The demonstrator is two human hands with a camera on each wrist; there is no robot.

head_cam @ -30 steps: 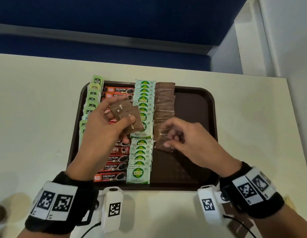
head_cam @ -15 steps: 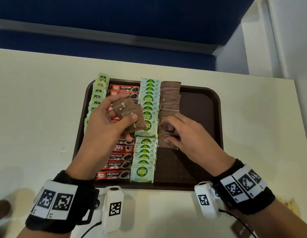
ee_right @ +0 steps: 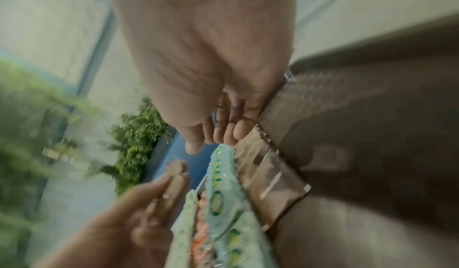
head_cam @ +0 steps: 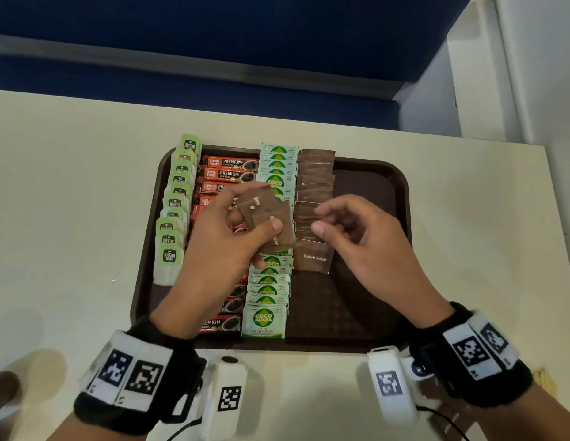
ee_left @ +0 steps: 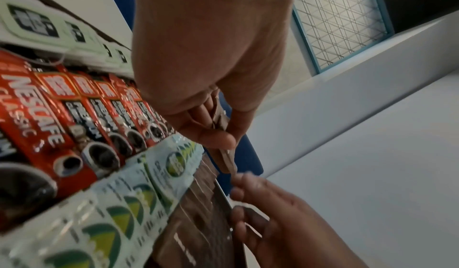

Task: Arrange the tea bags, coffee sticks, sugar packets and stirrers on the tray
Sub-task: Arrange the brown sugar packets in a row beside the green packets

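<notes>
A dark brown tray (head_cam: 373, 218) holds four rows: green tea bags (head_cam: 174, 218), red coffee sticks (head_cam: 229, 173), green-white coco sugar packets (head_cam: 267, 294) and brown sugar packets (head_cam: 314, 259). My left hand (head_cam: 253, 214) hovers over the middle of the tray and pinches a fan of several brown sugar packets (head_cam: 271, 214). The left wrist view shows them edge-on (ee_left: 224, 160) below the thumb. My right hand (head_cam: 318, 221) hangs just right of that fan, above the brown sugar row, thumb and forefinger apart and holding nothing. The right wrist view is blurred; its fingers (ee_right: 228, 132) look relaxed.
The tray lies on a cream table (head_cam: 70, 186), close to its near edge. The tray's right third is bare. A blue wall runs behind the table and a white wall stands at the right. A brown packet (head_cam: 449, 418) lies under my right wrist.
My right hand has let go of a brown sugar packet at the near end of its row, lifted, and moved left toward the left hand's fan. The left hand has stayed put.
</notes>
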